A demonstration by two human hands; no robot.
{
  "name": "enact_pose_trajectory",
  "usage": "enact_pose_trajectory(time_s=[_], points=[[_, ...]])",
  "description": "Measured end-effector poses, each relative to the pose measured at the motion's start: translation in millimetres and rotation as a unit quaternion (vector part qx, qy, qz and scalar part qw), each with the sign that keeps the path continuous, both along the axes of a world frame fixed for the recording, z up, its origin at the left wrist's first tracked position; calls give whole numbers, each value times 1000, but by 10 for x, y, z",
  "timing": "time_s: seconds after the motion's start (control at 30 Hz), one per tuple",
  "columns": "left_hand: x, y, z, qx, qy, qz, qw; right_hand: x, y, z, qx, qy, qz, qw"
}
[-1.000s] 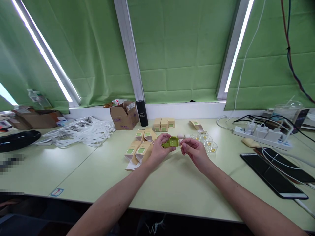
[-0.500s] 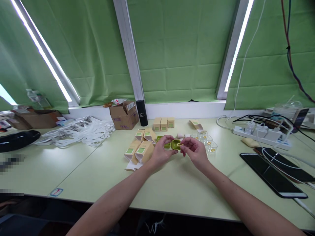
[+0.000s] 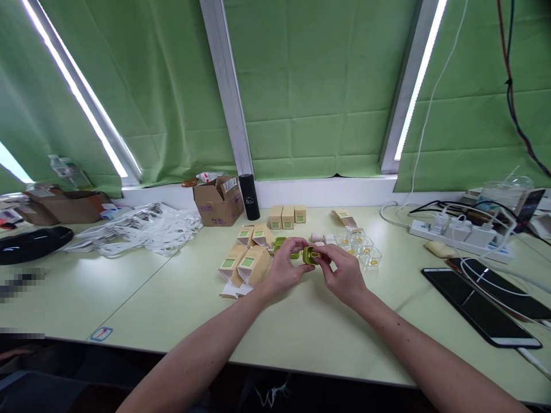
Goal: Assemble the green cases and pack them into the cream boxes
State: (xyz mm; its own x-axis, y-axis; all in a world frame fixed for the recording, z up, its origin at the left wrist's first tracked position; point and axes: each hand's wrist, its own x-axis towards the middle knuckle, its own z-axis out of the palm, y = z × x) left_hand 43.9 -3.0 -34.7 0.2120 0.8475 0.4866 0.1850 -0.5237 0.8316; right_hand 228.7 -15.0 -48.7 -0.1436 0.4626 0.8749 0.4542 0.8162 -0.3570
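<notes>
Between its thumb and fingers, my left hand (image 3: 286,267) grips a small olive-green square cup (image 3: 307,256) above the table. The fingers of my right hand (image 3: 343,274) are closed and pressed at the cup's right side; what they pinch, if anything, is hidden. More green cups (image 3: 279,243) sit just behind my left hand, partly covered by it. Beyond my right hand are several clear plastic cups (image 3: 367,250) with yellow centres and a few small pale pink pieces (image 3: 317,237). Kraft boxes with green labels (image 3: 253,263) stand left of my left hand.
Three kraft boxes (image 3: 287,217) and a flattened one (image 3: 345,219) are farther back. Beside a black cylinder (image 3: 248,198) stands a cardboard carton (image 3: 218,203). White straps (image 3: 142,229) are heaped at left. Phones (image 3: 477,307) and a power strip (image 3: 460,238) with cables lie at right.
The green cup has turned, so less of its inside shows. My right fingers have moved in closer over its opening, covering the small pale piece seen between them before.
</notes>
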Motion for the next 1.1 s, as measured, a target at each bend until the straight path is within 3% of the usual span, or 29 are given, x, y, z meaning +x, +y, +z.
enact_pose_trajectory(time_s=[0.2, 0.4, 1.1], points=[[7, -17, 11, 17, -3, -8, 1000, 27, 24, -1, 51, -51, -64, 995], [9, -8, -17, 33, 3, -4, 999, 38, 3, 22, 45, -70, -121, 989], [5, -32, 20, 59, 1, -42, 997, 47, 63, -10, 77, -108, -82, 988]])
